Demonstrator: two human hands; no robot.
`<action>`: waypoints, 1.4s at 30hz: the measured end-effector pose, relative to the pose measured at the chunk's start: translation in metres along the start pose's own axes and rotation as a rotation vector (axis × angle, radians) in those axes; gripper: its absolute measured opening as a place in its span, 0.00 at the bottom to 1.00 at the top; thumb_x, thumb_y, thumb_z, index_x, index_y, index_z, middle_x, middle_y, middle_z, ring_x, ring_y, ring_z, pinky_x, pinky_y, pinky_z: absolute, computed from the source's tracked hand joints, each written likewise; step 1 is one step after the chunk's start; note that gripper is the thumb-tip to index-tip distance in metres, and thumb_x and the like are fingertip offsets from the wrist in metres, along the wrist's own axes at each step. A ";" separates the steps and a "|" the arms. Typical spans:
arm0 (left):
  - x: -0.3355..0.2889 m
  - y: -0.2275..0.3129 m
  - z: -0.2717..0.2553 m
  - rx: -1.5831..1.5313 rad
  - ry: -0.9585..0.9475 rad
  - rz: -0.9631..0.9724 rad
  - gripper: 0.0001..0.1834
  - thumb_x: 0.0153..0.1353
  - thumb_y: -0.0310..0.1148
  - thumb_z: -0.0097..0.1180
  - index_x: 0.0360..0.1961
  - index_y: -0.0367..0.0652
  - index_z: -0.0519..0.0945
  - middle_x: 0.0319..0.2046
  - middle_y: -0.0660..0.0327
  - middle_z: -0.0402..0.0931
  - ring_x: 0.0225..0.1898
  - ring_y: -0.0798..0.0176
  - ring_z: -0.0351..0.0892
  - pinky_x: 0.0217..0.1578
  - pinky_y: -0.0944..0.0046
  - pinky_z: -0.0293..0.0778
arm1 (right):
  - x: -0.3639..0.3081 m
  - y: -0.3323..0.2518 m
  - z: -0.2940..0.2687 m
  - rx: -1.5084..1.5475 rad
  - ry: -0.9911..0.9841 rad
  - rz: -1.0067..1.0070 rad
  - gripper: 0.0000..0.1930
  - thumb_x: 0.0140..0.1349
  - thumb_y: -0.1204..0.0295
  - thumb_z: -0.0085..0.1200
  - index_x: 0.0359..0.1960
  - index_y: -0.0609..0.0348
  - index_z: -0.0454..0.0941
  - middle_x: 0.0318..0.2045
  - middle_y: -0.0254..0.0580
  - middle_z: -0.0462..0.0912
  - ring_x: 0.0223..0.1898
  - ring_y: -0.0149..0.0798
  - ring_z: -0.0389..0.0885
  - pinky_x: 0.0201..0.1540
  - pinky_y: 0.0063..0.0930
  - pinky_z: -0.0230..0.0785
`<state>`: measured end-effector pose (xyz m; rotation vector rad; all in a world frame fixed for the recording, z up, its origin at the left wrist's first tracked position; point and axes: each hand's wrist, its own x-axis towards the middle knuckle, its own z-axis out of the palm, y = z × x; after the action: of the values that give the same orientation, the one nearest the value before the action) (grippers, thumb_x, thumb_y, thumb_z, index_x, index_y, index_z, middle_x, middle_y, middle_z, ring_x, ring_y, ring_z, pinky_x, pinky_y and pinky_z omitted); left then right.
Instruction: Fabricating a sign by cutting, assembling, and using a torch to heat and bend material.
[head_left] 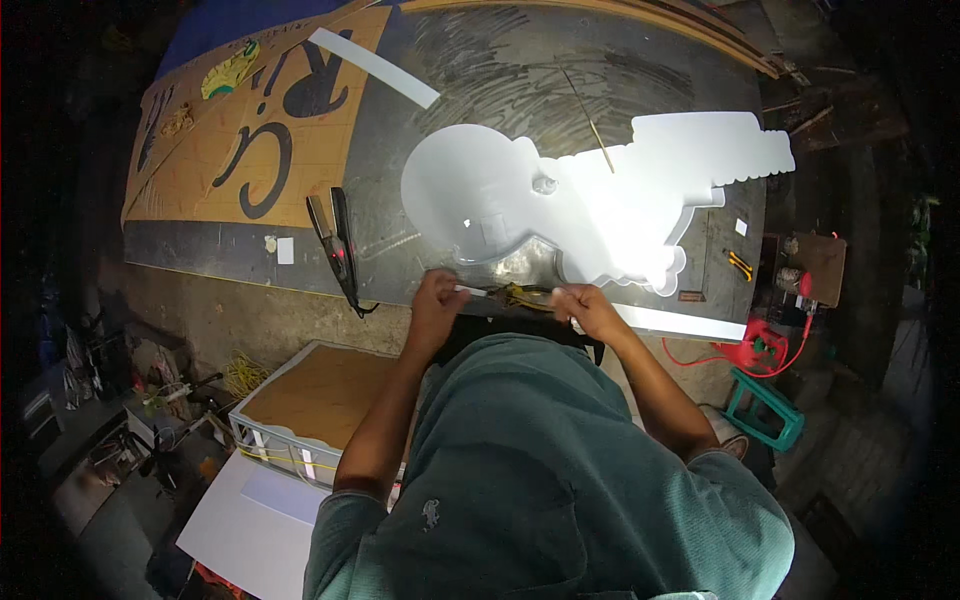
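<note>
At the table's near edge my left hand (434,302) is closed, its fingertips pinched on a narrow white piece (471,291) that looks like the end of a strip. My right hand (590,309) is closed on a long white strip (685,323), which runs out to the right along the edge. Whether both pieces are one strip I cannot tell. Between my hands lies a dark and yellow tool (517,295), perhaps pliers, partly hidden. Just beyond sits a large white cut-out shape (610,200) with raised, wavy edges. A black hair straightener (335,250) with a red light lies left of it.
A brown lettered sheet (190,190) covers the table's left side. Another white strip (375,68) lies at the back, and a thin stick (601,145) crosses the cut-out. A yellow cutter (740,265) is at right. Below stand a green stool (763,410) and a red cable reel (757,347).
</note>
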<state>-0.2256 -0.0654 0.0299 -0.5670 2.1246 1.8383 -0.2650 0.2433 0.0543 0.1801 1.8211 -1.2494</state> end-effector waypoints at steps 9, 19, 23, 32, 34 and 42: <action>0.008 0.009 0.013 0.092 -0.007 0.083 0.19 0.56 0.27 0.69 0.46 0.37 0.75 0.34 0.59 0.80 0.33 0.68 0.79 0.35 0.67 0.75 | 0.068 -0.035 0.032 -0.270 0.131 -0.365 0.16 0.65 0.65 0.60 0.49 0.62 0.79 0.47 0.54 0.82 0.45 0.51 0.82 0.48 0.40 0.74; -0.028 -0.024 -0.050 -0.019 0.309 -0.097 0.16 0.60 0.28 0.67 0.46 0.36 0.75 0.31 0.65 0.75 0.33 0.71 0.71 0.37 0.67 0.72 | 0.189 -0.078 0.061 -0.789 0.479 0.054 0.36 0.48 0.60 0.74 0.55 0.61 0.67 0.52 0.56 0.74 0.55 0.58 0.76 0.52 0.52 0.74; -0.035 -0.026 -0.046 -0.135 0.368 -0.179 0.17 0.61 0.31 0.67 0.45 0.37 0.74 0.34 0.63 0.75 0.37 0.68 0.74 0.42 0.65 0.73 | 0.204 -0.072 0.071 -0.830 0.465 0.112 0.37 0.50 0.60 0.73 0.56 0.60 0.63 0.51 0.53 0.73 0.56 0.54 0.74 0.52 0.52 0.74; -0.011 -0.018 -0.054 -0.084 0.280 -0.121 0.14 0.62 0.29 0.66 0.43 0.39 0.73 0.33 0.65 0.74 0.37 0.70 0.73 0.42 0.67 0.72 | 0.171 -0.071 0.042 -0.435 0.498 -0.429 0.17 0.51 0.74 0.70 0.40 0.62 0.76 0.39 0.53 0.77 0.37 0.56 0.81 0.40 0.42 0.75; 0.000 -0.019 -0.059 -0.106 0.256 -0.082 0.13 0.62 0.28 0.66 0.42 0.39 0.73 0.33 0.65 0.74 0.36 0.71 0.73 0.41 0.69 0.71 | 0.130 -0.065 0.006 -0.410 0.404 -0.468 0.16 0.55 0.79 0.64 0.46 0.61 0.76 0.40 0.53 0.78 0.41 0.56 0.81 0.44 0.41 0.76; 0.035 -0.013 -0.058 -0.154 0.169 -0.036 0.10 0.63 0.25 0.65 0.40 0.42 0.74 0.29 0.70 0.76 0.33 0.75 0.73 0.40 0.73 0.70 | -0.017 0.149 -0.150 -0.191 1.187 -0.127 0.12 0.62 0.73 0.62 0.45 0.64 0.77 0.26 0.36 0.75 0.27 0.31 0.70 0.33 0.29 0.68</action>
<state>-0.2477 -0.1279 0.0118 -0.8176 2.0713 2.0100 -0.2592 0.4413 -0.0199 0.8440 2.9671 -1.0998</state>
